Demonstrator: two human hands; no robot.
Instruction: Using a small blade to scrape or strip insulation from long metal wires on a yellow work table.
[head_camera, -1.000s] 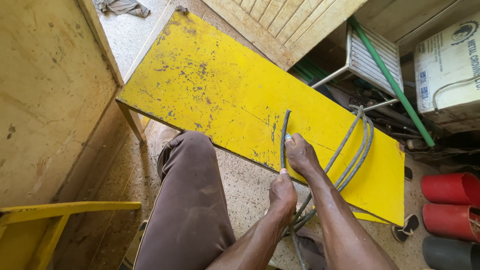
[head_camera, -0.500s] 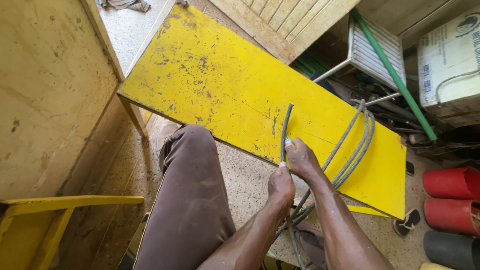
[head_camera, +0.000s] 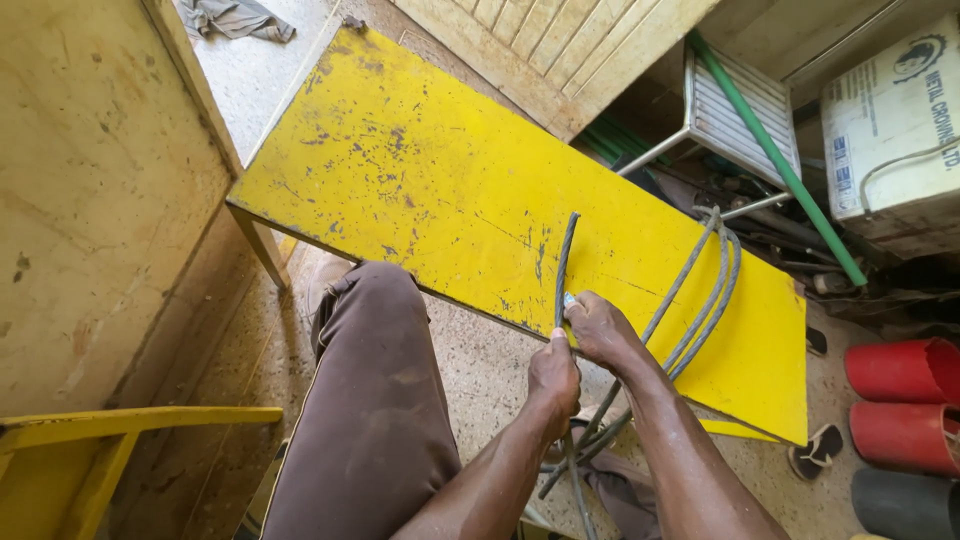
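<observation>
The gray cable (head_camera: 563, 262) stands pinched in both grips, right hand (head_camera: 603, 330) just above left hand (head_camera: 553, 378), its free end lying on the yellow table (head_camera: 420, 190) beyond, the looped rest (head_camera: 705, 290) beside them still uncut.

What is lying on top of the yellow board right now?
On the yellow board, grey cables loop at the right; both hands cover one cable's lower stretch.

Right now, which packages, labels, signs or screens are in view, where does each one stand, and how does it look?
Pale cardboard box: at the upper right, box-shaped, with blue print, a dark round emblem and a small coloured label on its side.
No signs or screens are in view.
</observation>
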